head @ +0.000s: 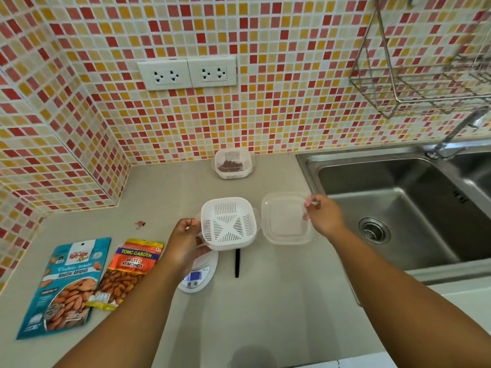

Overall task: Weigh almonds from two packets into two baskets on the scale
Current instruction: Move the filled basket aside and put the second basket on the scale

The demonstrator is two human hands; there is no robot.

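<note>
On a beige kitchen bench (265, 301), the left hand (186, 240) gripped the near-left corner of an empty white slotted basket (229, 224) resting on the digital scale (198, 277). The right hand (322, 215) pinched the edge of a clear lid (285, 219) lying just beside the basket. A second basket (233, 163) holding almonds (229, 165) stood by the tiled wall. Two almond packets, one blue (66, 285) and one orange (127, 269), lay to the left, near a small binder clip (140, 224).
</note>
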